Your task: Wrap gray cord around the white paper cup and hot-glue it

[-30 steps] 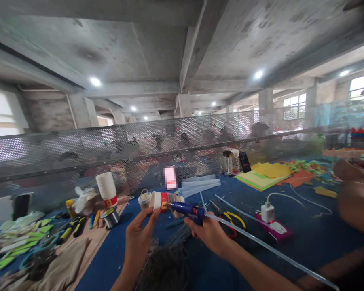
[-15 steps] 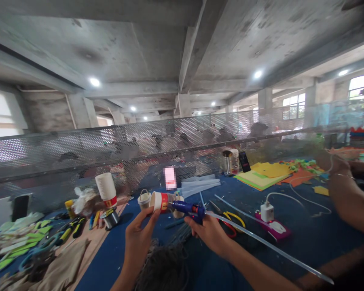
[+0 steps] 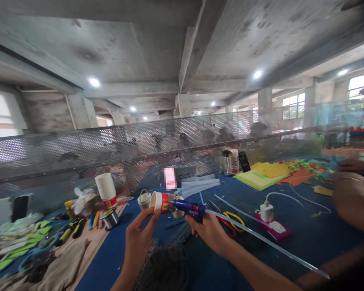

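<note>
Between the thumb and fingers of my left hand (image 3: 142, 230) is a white paper cup (image 3: 156, 202) with a red band, tipped on its side with its mouth to the left. My right hand (image 3: 208, 231) grips a blue glue gun (image 3: 188, 207) by its handle. The gun's nozzle points left and meets the cup's red band, or comes very close to it. A long clear glue stick (image 3: 269, 244) runs out of the gun's back, over my right forearm. Just behind the held cup stands a small white cup with a handle (image 3: 144, 198).
At left are a stack of paper cups (image 3: 105, 190), a wire spool (image 3: 110, 219) and pliers (image 3: 79, 227). Yellow-and-red-handled scissors (image 3: 234, 221) and a purple power strip (image 3: 274, 230) with a white charger (image 3: 267, 211) lie right. A co-worker's arm (image 3: 352, 198) rests far right.
My two hands, the cup and the glue gun stay almost in place, with the glue stick's tail shifted slightly. At far right, the co-worker's arm and hand have moved right.
</note>
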`<move>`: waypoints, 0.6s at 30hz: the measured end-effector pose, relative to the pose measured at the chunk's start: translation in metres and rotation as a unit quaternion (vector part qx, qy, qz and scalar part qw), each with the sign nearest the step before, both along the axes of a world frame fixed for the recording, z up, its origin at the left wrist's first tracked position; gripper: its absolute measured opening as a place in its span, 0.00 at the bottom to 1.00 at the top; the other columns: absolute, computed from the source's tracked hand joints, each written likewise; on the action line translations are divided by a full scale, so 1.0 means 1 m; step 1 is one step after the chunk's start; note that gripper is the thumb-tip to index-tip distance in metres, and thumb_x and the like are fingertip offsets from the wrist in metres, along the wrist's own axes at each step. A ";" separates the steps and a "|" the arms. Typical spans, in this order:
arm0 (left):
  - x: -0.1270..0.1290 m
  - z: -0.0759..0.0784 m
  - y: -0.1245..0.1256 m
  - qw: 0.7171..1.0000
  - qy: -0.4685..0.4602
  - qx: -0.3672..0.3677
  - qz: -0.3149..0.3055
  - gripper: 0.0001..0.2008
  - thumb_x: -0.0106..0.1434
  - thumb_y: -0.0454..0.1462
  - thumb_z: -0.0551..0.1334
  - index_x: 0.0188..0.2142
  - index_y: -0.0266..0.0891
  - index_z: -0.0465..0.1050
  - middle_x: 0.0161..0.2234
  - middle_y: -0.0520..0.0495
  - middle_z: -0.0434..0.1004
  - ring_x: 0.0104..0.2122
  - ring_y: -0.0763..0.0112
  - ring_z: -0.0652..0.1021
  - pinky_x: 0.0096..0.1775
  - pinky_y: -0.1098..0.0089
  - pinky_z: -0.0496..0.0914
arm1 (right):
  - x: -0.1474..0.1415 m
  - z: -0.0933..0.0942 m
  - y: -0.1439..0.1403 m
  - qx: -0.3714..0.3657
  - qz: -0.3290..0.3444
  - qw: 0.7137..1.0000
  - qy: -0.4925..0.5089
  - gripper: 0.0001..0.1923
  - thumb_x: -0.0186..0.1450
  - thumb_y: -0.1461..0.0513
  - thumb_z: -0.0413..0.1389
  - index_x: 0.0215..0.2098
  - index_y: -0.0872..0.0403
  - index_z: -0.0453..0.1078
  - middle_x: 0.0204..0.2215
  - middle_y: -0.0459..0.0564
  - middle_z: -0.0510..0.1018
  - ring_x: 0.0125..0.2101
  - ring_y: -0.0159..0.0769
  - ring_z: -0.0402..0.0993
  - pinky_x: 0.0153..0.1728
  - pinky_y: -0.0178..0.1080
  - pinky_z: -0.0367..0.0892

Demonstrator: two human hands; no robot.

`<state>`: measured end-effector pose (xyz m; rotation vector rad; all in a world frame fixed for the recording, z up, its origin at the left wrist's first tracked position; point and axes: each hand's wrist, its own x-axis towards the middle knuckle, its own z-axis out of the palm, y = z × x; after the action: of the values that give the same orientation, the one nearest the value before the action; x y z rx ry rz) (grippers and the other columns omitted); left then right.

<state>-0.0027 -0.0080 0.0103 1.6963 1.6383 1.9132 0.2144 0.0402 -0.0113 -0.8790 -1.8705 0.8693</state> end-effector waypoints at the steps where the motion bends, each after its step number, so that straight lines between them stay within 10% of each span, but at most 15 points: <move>1: 0.000 0.000 0.000 1.000 -0.001 0.000 0.000 0.15 0.57 0.47 0.65 0.36 0.38 0.79 0.35 0.48 0.81 0.36 0.63 0.78 0.41 0.71 0.70 | 0.000 0.000 0.000 0.001 0.001 1.000 0.000 0.25 0.66 0.44 0.49 0.31 0.56 0.72 0.18 0.46 0.73 0.21 0.35 0.72 0.25 0.33 0.66; 18: 0.006 0.000 -0.002 0.999 0.027 0.027 -0.004 0.13 0.57 0.45 0.65 0.34 0.38 0.78 0.33 0.49 0.79 0.35 0.64 0.77 0.40 0.70 0.71 | 0.003 0.005 0.000 0.000 -0.004 1.000 0.003 0.21 0.67 0.49 0.50 0.28 0.56 0.72 0.17 0.45 0.71 0.20 0.34 0.71 0.26 0.34 0.65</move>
<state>0.0033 -0.0096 0.0107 1.7882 1.6093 1.9419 0.2172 0.0407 -0.0064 -0.8827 -1.8612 0.8661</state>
